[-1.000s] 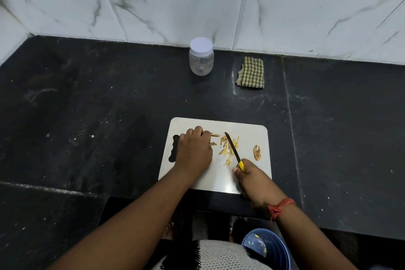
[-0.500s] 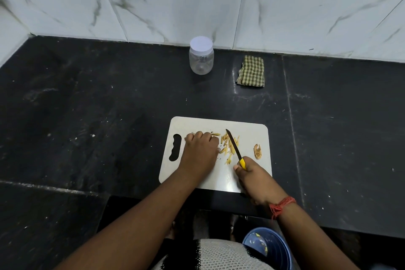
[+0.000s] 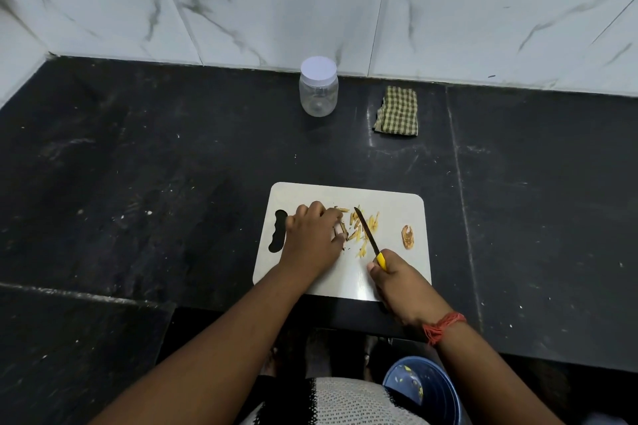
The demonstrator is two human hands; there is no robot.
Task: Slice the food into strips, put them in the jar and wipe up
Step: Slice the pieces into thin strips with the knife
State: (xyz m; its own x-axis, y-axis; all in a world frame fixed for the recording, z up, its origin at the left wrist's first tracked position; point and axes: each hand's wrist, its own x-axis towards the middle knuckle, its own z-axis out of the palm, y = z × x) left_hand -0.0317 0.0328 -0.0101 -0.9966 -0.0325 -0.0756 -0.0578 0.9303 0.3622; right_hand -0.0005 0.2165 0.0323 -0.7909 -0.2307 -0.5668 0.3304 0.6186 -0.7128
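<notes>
On the white plastic cutting board (image 3: 390, 283), the left hand (image 3: 312, 238) pinches a small brown-skinned food piece (image 3: 340, 229). The right hand (image 3: 402, 281) grips the yellow-handled knife (image 3: 366, 235), whose blade runs away from the person just right of the piece, over the pale cut strips (image 3: 362, 229).

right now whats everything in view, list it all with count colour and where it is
board: 1, white, on the counter near the front edge
strips: a small heap, pale yellow, mid board
piece: 1, pale with brown skin, under the left fingers
peel: 1, brown, right side of the board
knife: 1, dark blade, yellow handle, over the strips
jar: 1, clear with white lid on, by the back wall
cloth: 1, green check, folded, right of the jar
counter: 1, black stone
wall: white marble tiles
bucket: 1, blue, below the counter
left hand: holds the piece down
right hand: grips the knife handle; red thread on the wrist
</notes>
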